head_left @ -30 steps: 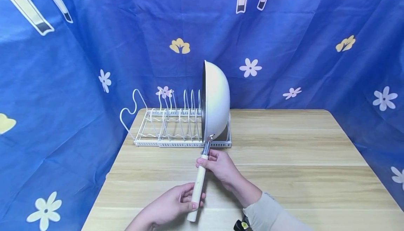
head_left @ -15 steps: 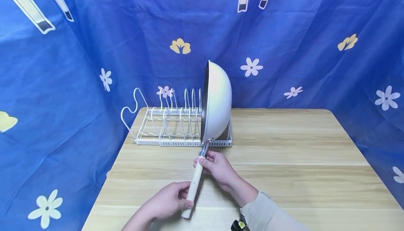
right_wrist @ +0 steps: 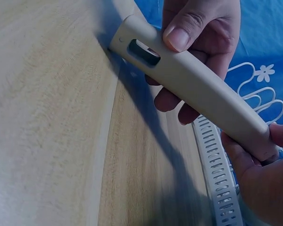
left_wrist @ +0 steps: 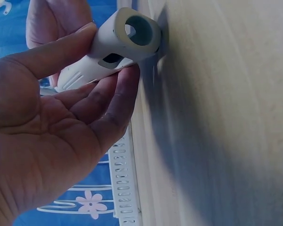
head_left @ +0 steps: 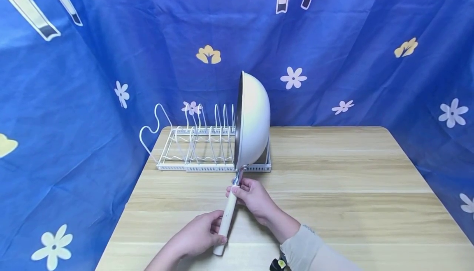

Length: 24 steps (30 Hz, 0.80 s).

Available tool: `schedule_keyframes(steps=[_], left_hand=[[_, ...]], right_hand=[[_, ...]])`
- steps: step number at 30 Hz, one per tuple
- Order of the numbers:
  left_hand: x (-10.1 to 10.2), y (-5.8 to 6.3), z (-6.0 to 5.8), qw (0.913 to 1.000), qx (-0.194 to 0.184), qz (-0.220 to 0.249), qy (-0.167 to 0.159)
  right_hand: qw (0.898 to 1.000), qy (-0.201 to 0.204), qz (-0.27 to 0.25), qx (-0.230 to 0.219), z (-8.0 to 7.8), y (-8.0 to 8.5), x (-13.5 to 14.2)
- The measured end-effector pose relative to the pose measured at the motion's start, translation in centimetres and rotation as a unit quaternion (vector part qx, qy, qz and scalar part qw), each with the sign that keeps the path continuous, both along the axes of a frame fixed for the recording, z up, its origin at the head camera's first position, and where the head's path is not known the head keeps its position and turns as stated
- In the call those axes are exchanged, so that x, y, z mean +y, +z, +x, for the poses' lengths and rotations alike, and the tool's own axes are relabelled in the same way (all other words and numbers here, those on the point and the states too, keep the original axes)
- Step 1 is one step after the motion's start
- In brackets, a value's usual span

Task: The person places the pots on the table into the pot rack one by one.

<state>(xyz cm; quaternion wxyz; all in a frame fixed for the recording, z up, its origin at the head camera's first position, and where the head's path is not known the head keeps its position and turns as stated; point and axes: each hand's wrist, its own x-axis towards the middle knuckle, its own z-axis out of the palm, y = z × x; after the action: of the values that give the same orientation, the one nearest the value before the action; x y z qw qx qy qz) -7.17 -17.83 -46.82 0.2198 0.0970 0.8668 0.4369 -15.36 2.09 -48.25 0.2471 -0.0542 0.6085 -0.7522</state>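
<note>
A white wok with a dark inside stands on its edge at the right end of a white wire rack, its open side facing left. Its pale handle slants toward the front of the table. My left hand grips the handle near its free end, thumb on one side and fingers on the other. Close to the metal neck, my right hand pinches the handle between thumb and fingers. In the right wrist view the handle shows a slot near its end, and both hands hold it.
Several upright wire loops divide the rack to the left of the wok. The rack stands toward the back of a wooden table. A blue patterned cloth hangs behind and at both sides.
The handle's free end has swung slightly left, with both hands following it. The wok has turned a little and stays at the right end of the rack.
</note>
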Motion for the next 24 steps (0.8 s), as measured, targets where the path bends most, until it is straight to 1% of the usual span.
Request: schedule_keyframes(steps=[2,7,10,13,15,17,18,19,20,21,22,23,24], left_hand=[[0.0,0.0,0.1,1.0,0.0,0.0,-0.002],[0.5,0.3,0.1,0.9996,0.01,-0.027,-0.005],[0.8,0.6,0.2,0.9983,0.024,-0.051,-0.011],[1.1,0.8,0.2,0.9956,0.048,-0.079,-0.012],[1.3,1.0,0.3,0.9933,0.063,-0.097,-0.009],[1.6,1.0,0.4,0.9914,0.075,-0.107,-0.004],[1.7,1.0,0.5,0.9905,0.081,-0.111,-0.004],[1.9,1.0,0.6,0.9896,0.086,-0.115,-0.003],[2.0,1.1,0.6,0.9879,0.093,-0.124,-0.004],[2.1,1.1,0.7,0.9859,0.102,-0.133,-0.003],[2.1,1.1,0.8,0.9833,0.112,-0.144,-0.003],[2.2,1.2,0.9,0.9802,0.122,-0.156,-0.002],[2.3,1.4,1.0,0.9769,0.132,-0.168,0.0]], right_hand=[[1.0,0.001,-0.001,-0.002,0.0,0.0,0.1],[1.0,0.009,-0.005,-0.009,-0.2,-0.2,0.3],[1.0,0.011,-0.006,-0.009,-0.3,-0.4,0.4],[1.0,0.01,0.001,-0.004,-0.4,-0.3,0.2],[1.0,0.01,0.024,0.005,-0.3,-0.1,0.2],[0.997,0.018,0.067,0.022,-0.2,0.3,0.3],[0.995,0.024,0.095,0.035,-0.1,0.5,0.5],[0.99,0.03,0.129,0.056,-0.1,0.7,0.7],[0.981,0.039,0.171,0.086,0.0,1.0,1.1],[0.968,0.047,0.216,0.117,0.1,1.4,1.5],[0.953,0.056,0.258,0.15,0.2,1.7,2.0],[0.934,0.064,0.299,0.184,0.3,2.1,2.7],[0.913,0.071,0.337,0.217,0.5,2.5,3.3]])
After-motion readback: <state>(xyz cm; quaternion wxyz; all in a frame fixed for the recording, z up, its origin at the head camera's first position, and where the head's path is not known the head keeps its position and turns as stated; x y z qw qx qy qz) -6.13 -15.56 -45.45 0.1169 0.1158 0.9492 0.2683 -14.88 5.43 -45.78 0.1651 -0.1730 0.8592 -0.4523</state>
